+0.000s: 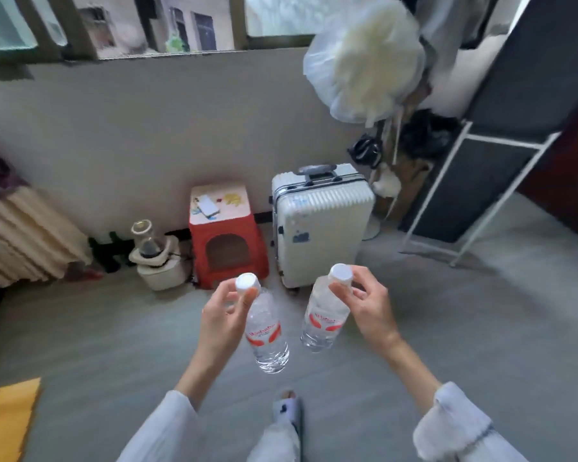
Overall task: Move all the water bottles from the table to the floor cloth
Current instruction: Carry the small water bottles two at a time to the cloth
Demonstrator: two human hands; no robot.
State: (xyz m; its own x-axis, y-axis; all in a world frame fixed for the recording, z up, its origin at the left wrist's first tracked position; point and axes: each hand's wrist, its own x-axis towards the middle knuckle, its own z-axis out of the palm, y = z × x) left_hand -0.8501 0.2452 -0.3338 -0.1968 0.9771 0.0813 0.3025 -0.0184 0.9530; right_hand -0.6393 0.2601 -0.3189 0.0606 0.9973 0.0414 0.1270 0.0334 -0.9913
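Near me, my slippered foot [289, 416] stands on the grey floor [114, 345], with a yellow cloth [5, 418] at the near left. My left hand [219, 316] pinches the left water bottle [266, 331] just under its cap; my right hand [367, 305] grips the right water bottle [324, 315] likewise, both hanging above the floor. Farther off stand a red stool [227, 241] and a white suitcase [321, 225].

A: Light? Soft daylight from the window [141, 25], even, shadows faint
B: Quality? Fisheye bend at edges, motion smear on upper half, bottles [266, 331] fairly sharp, no glare
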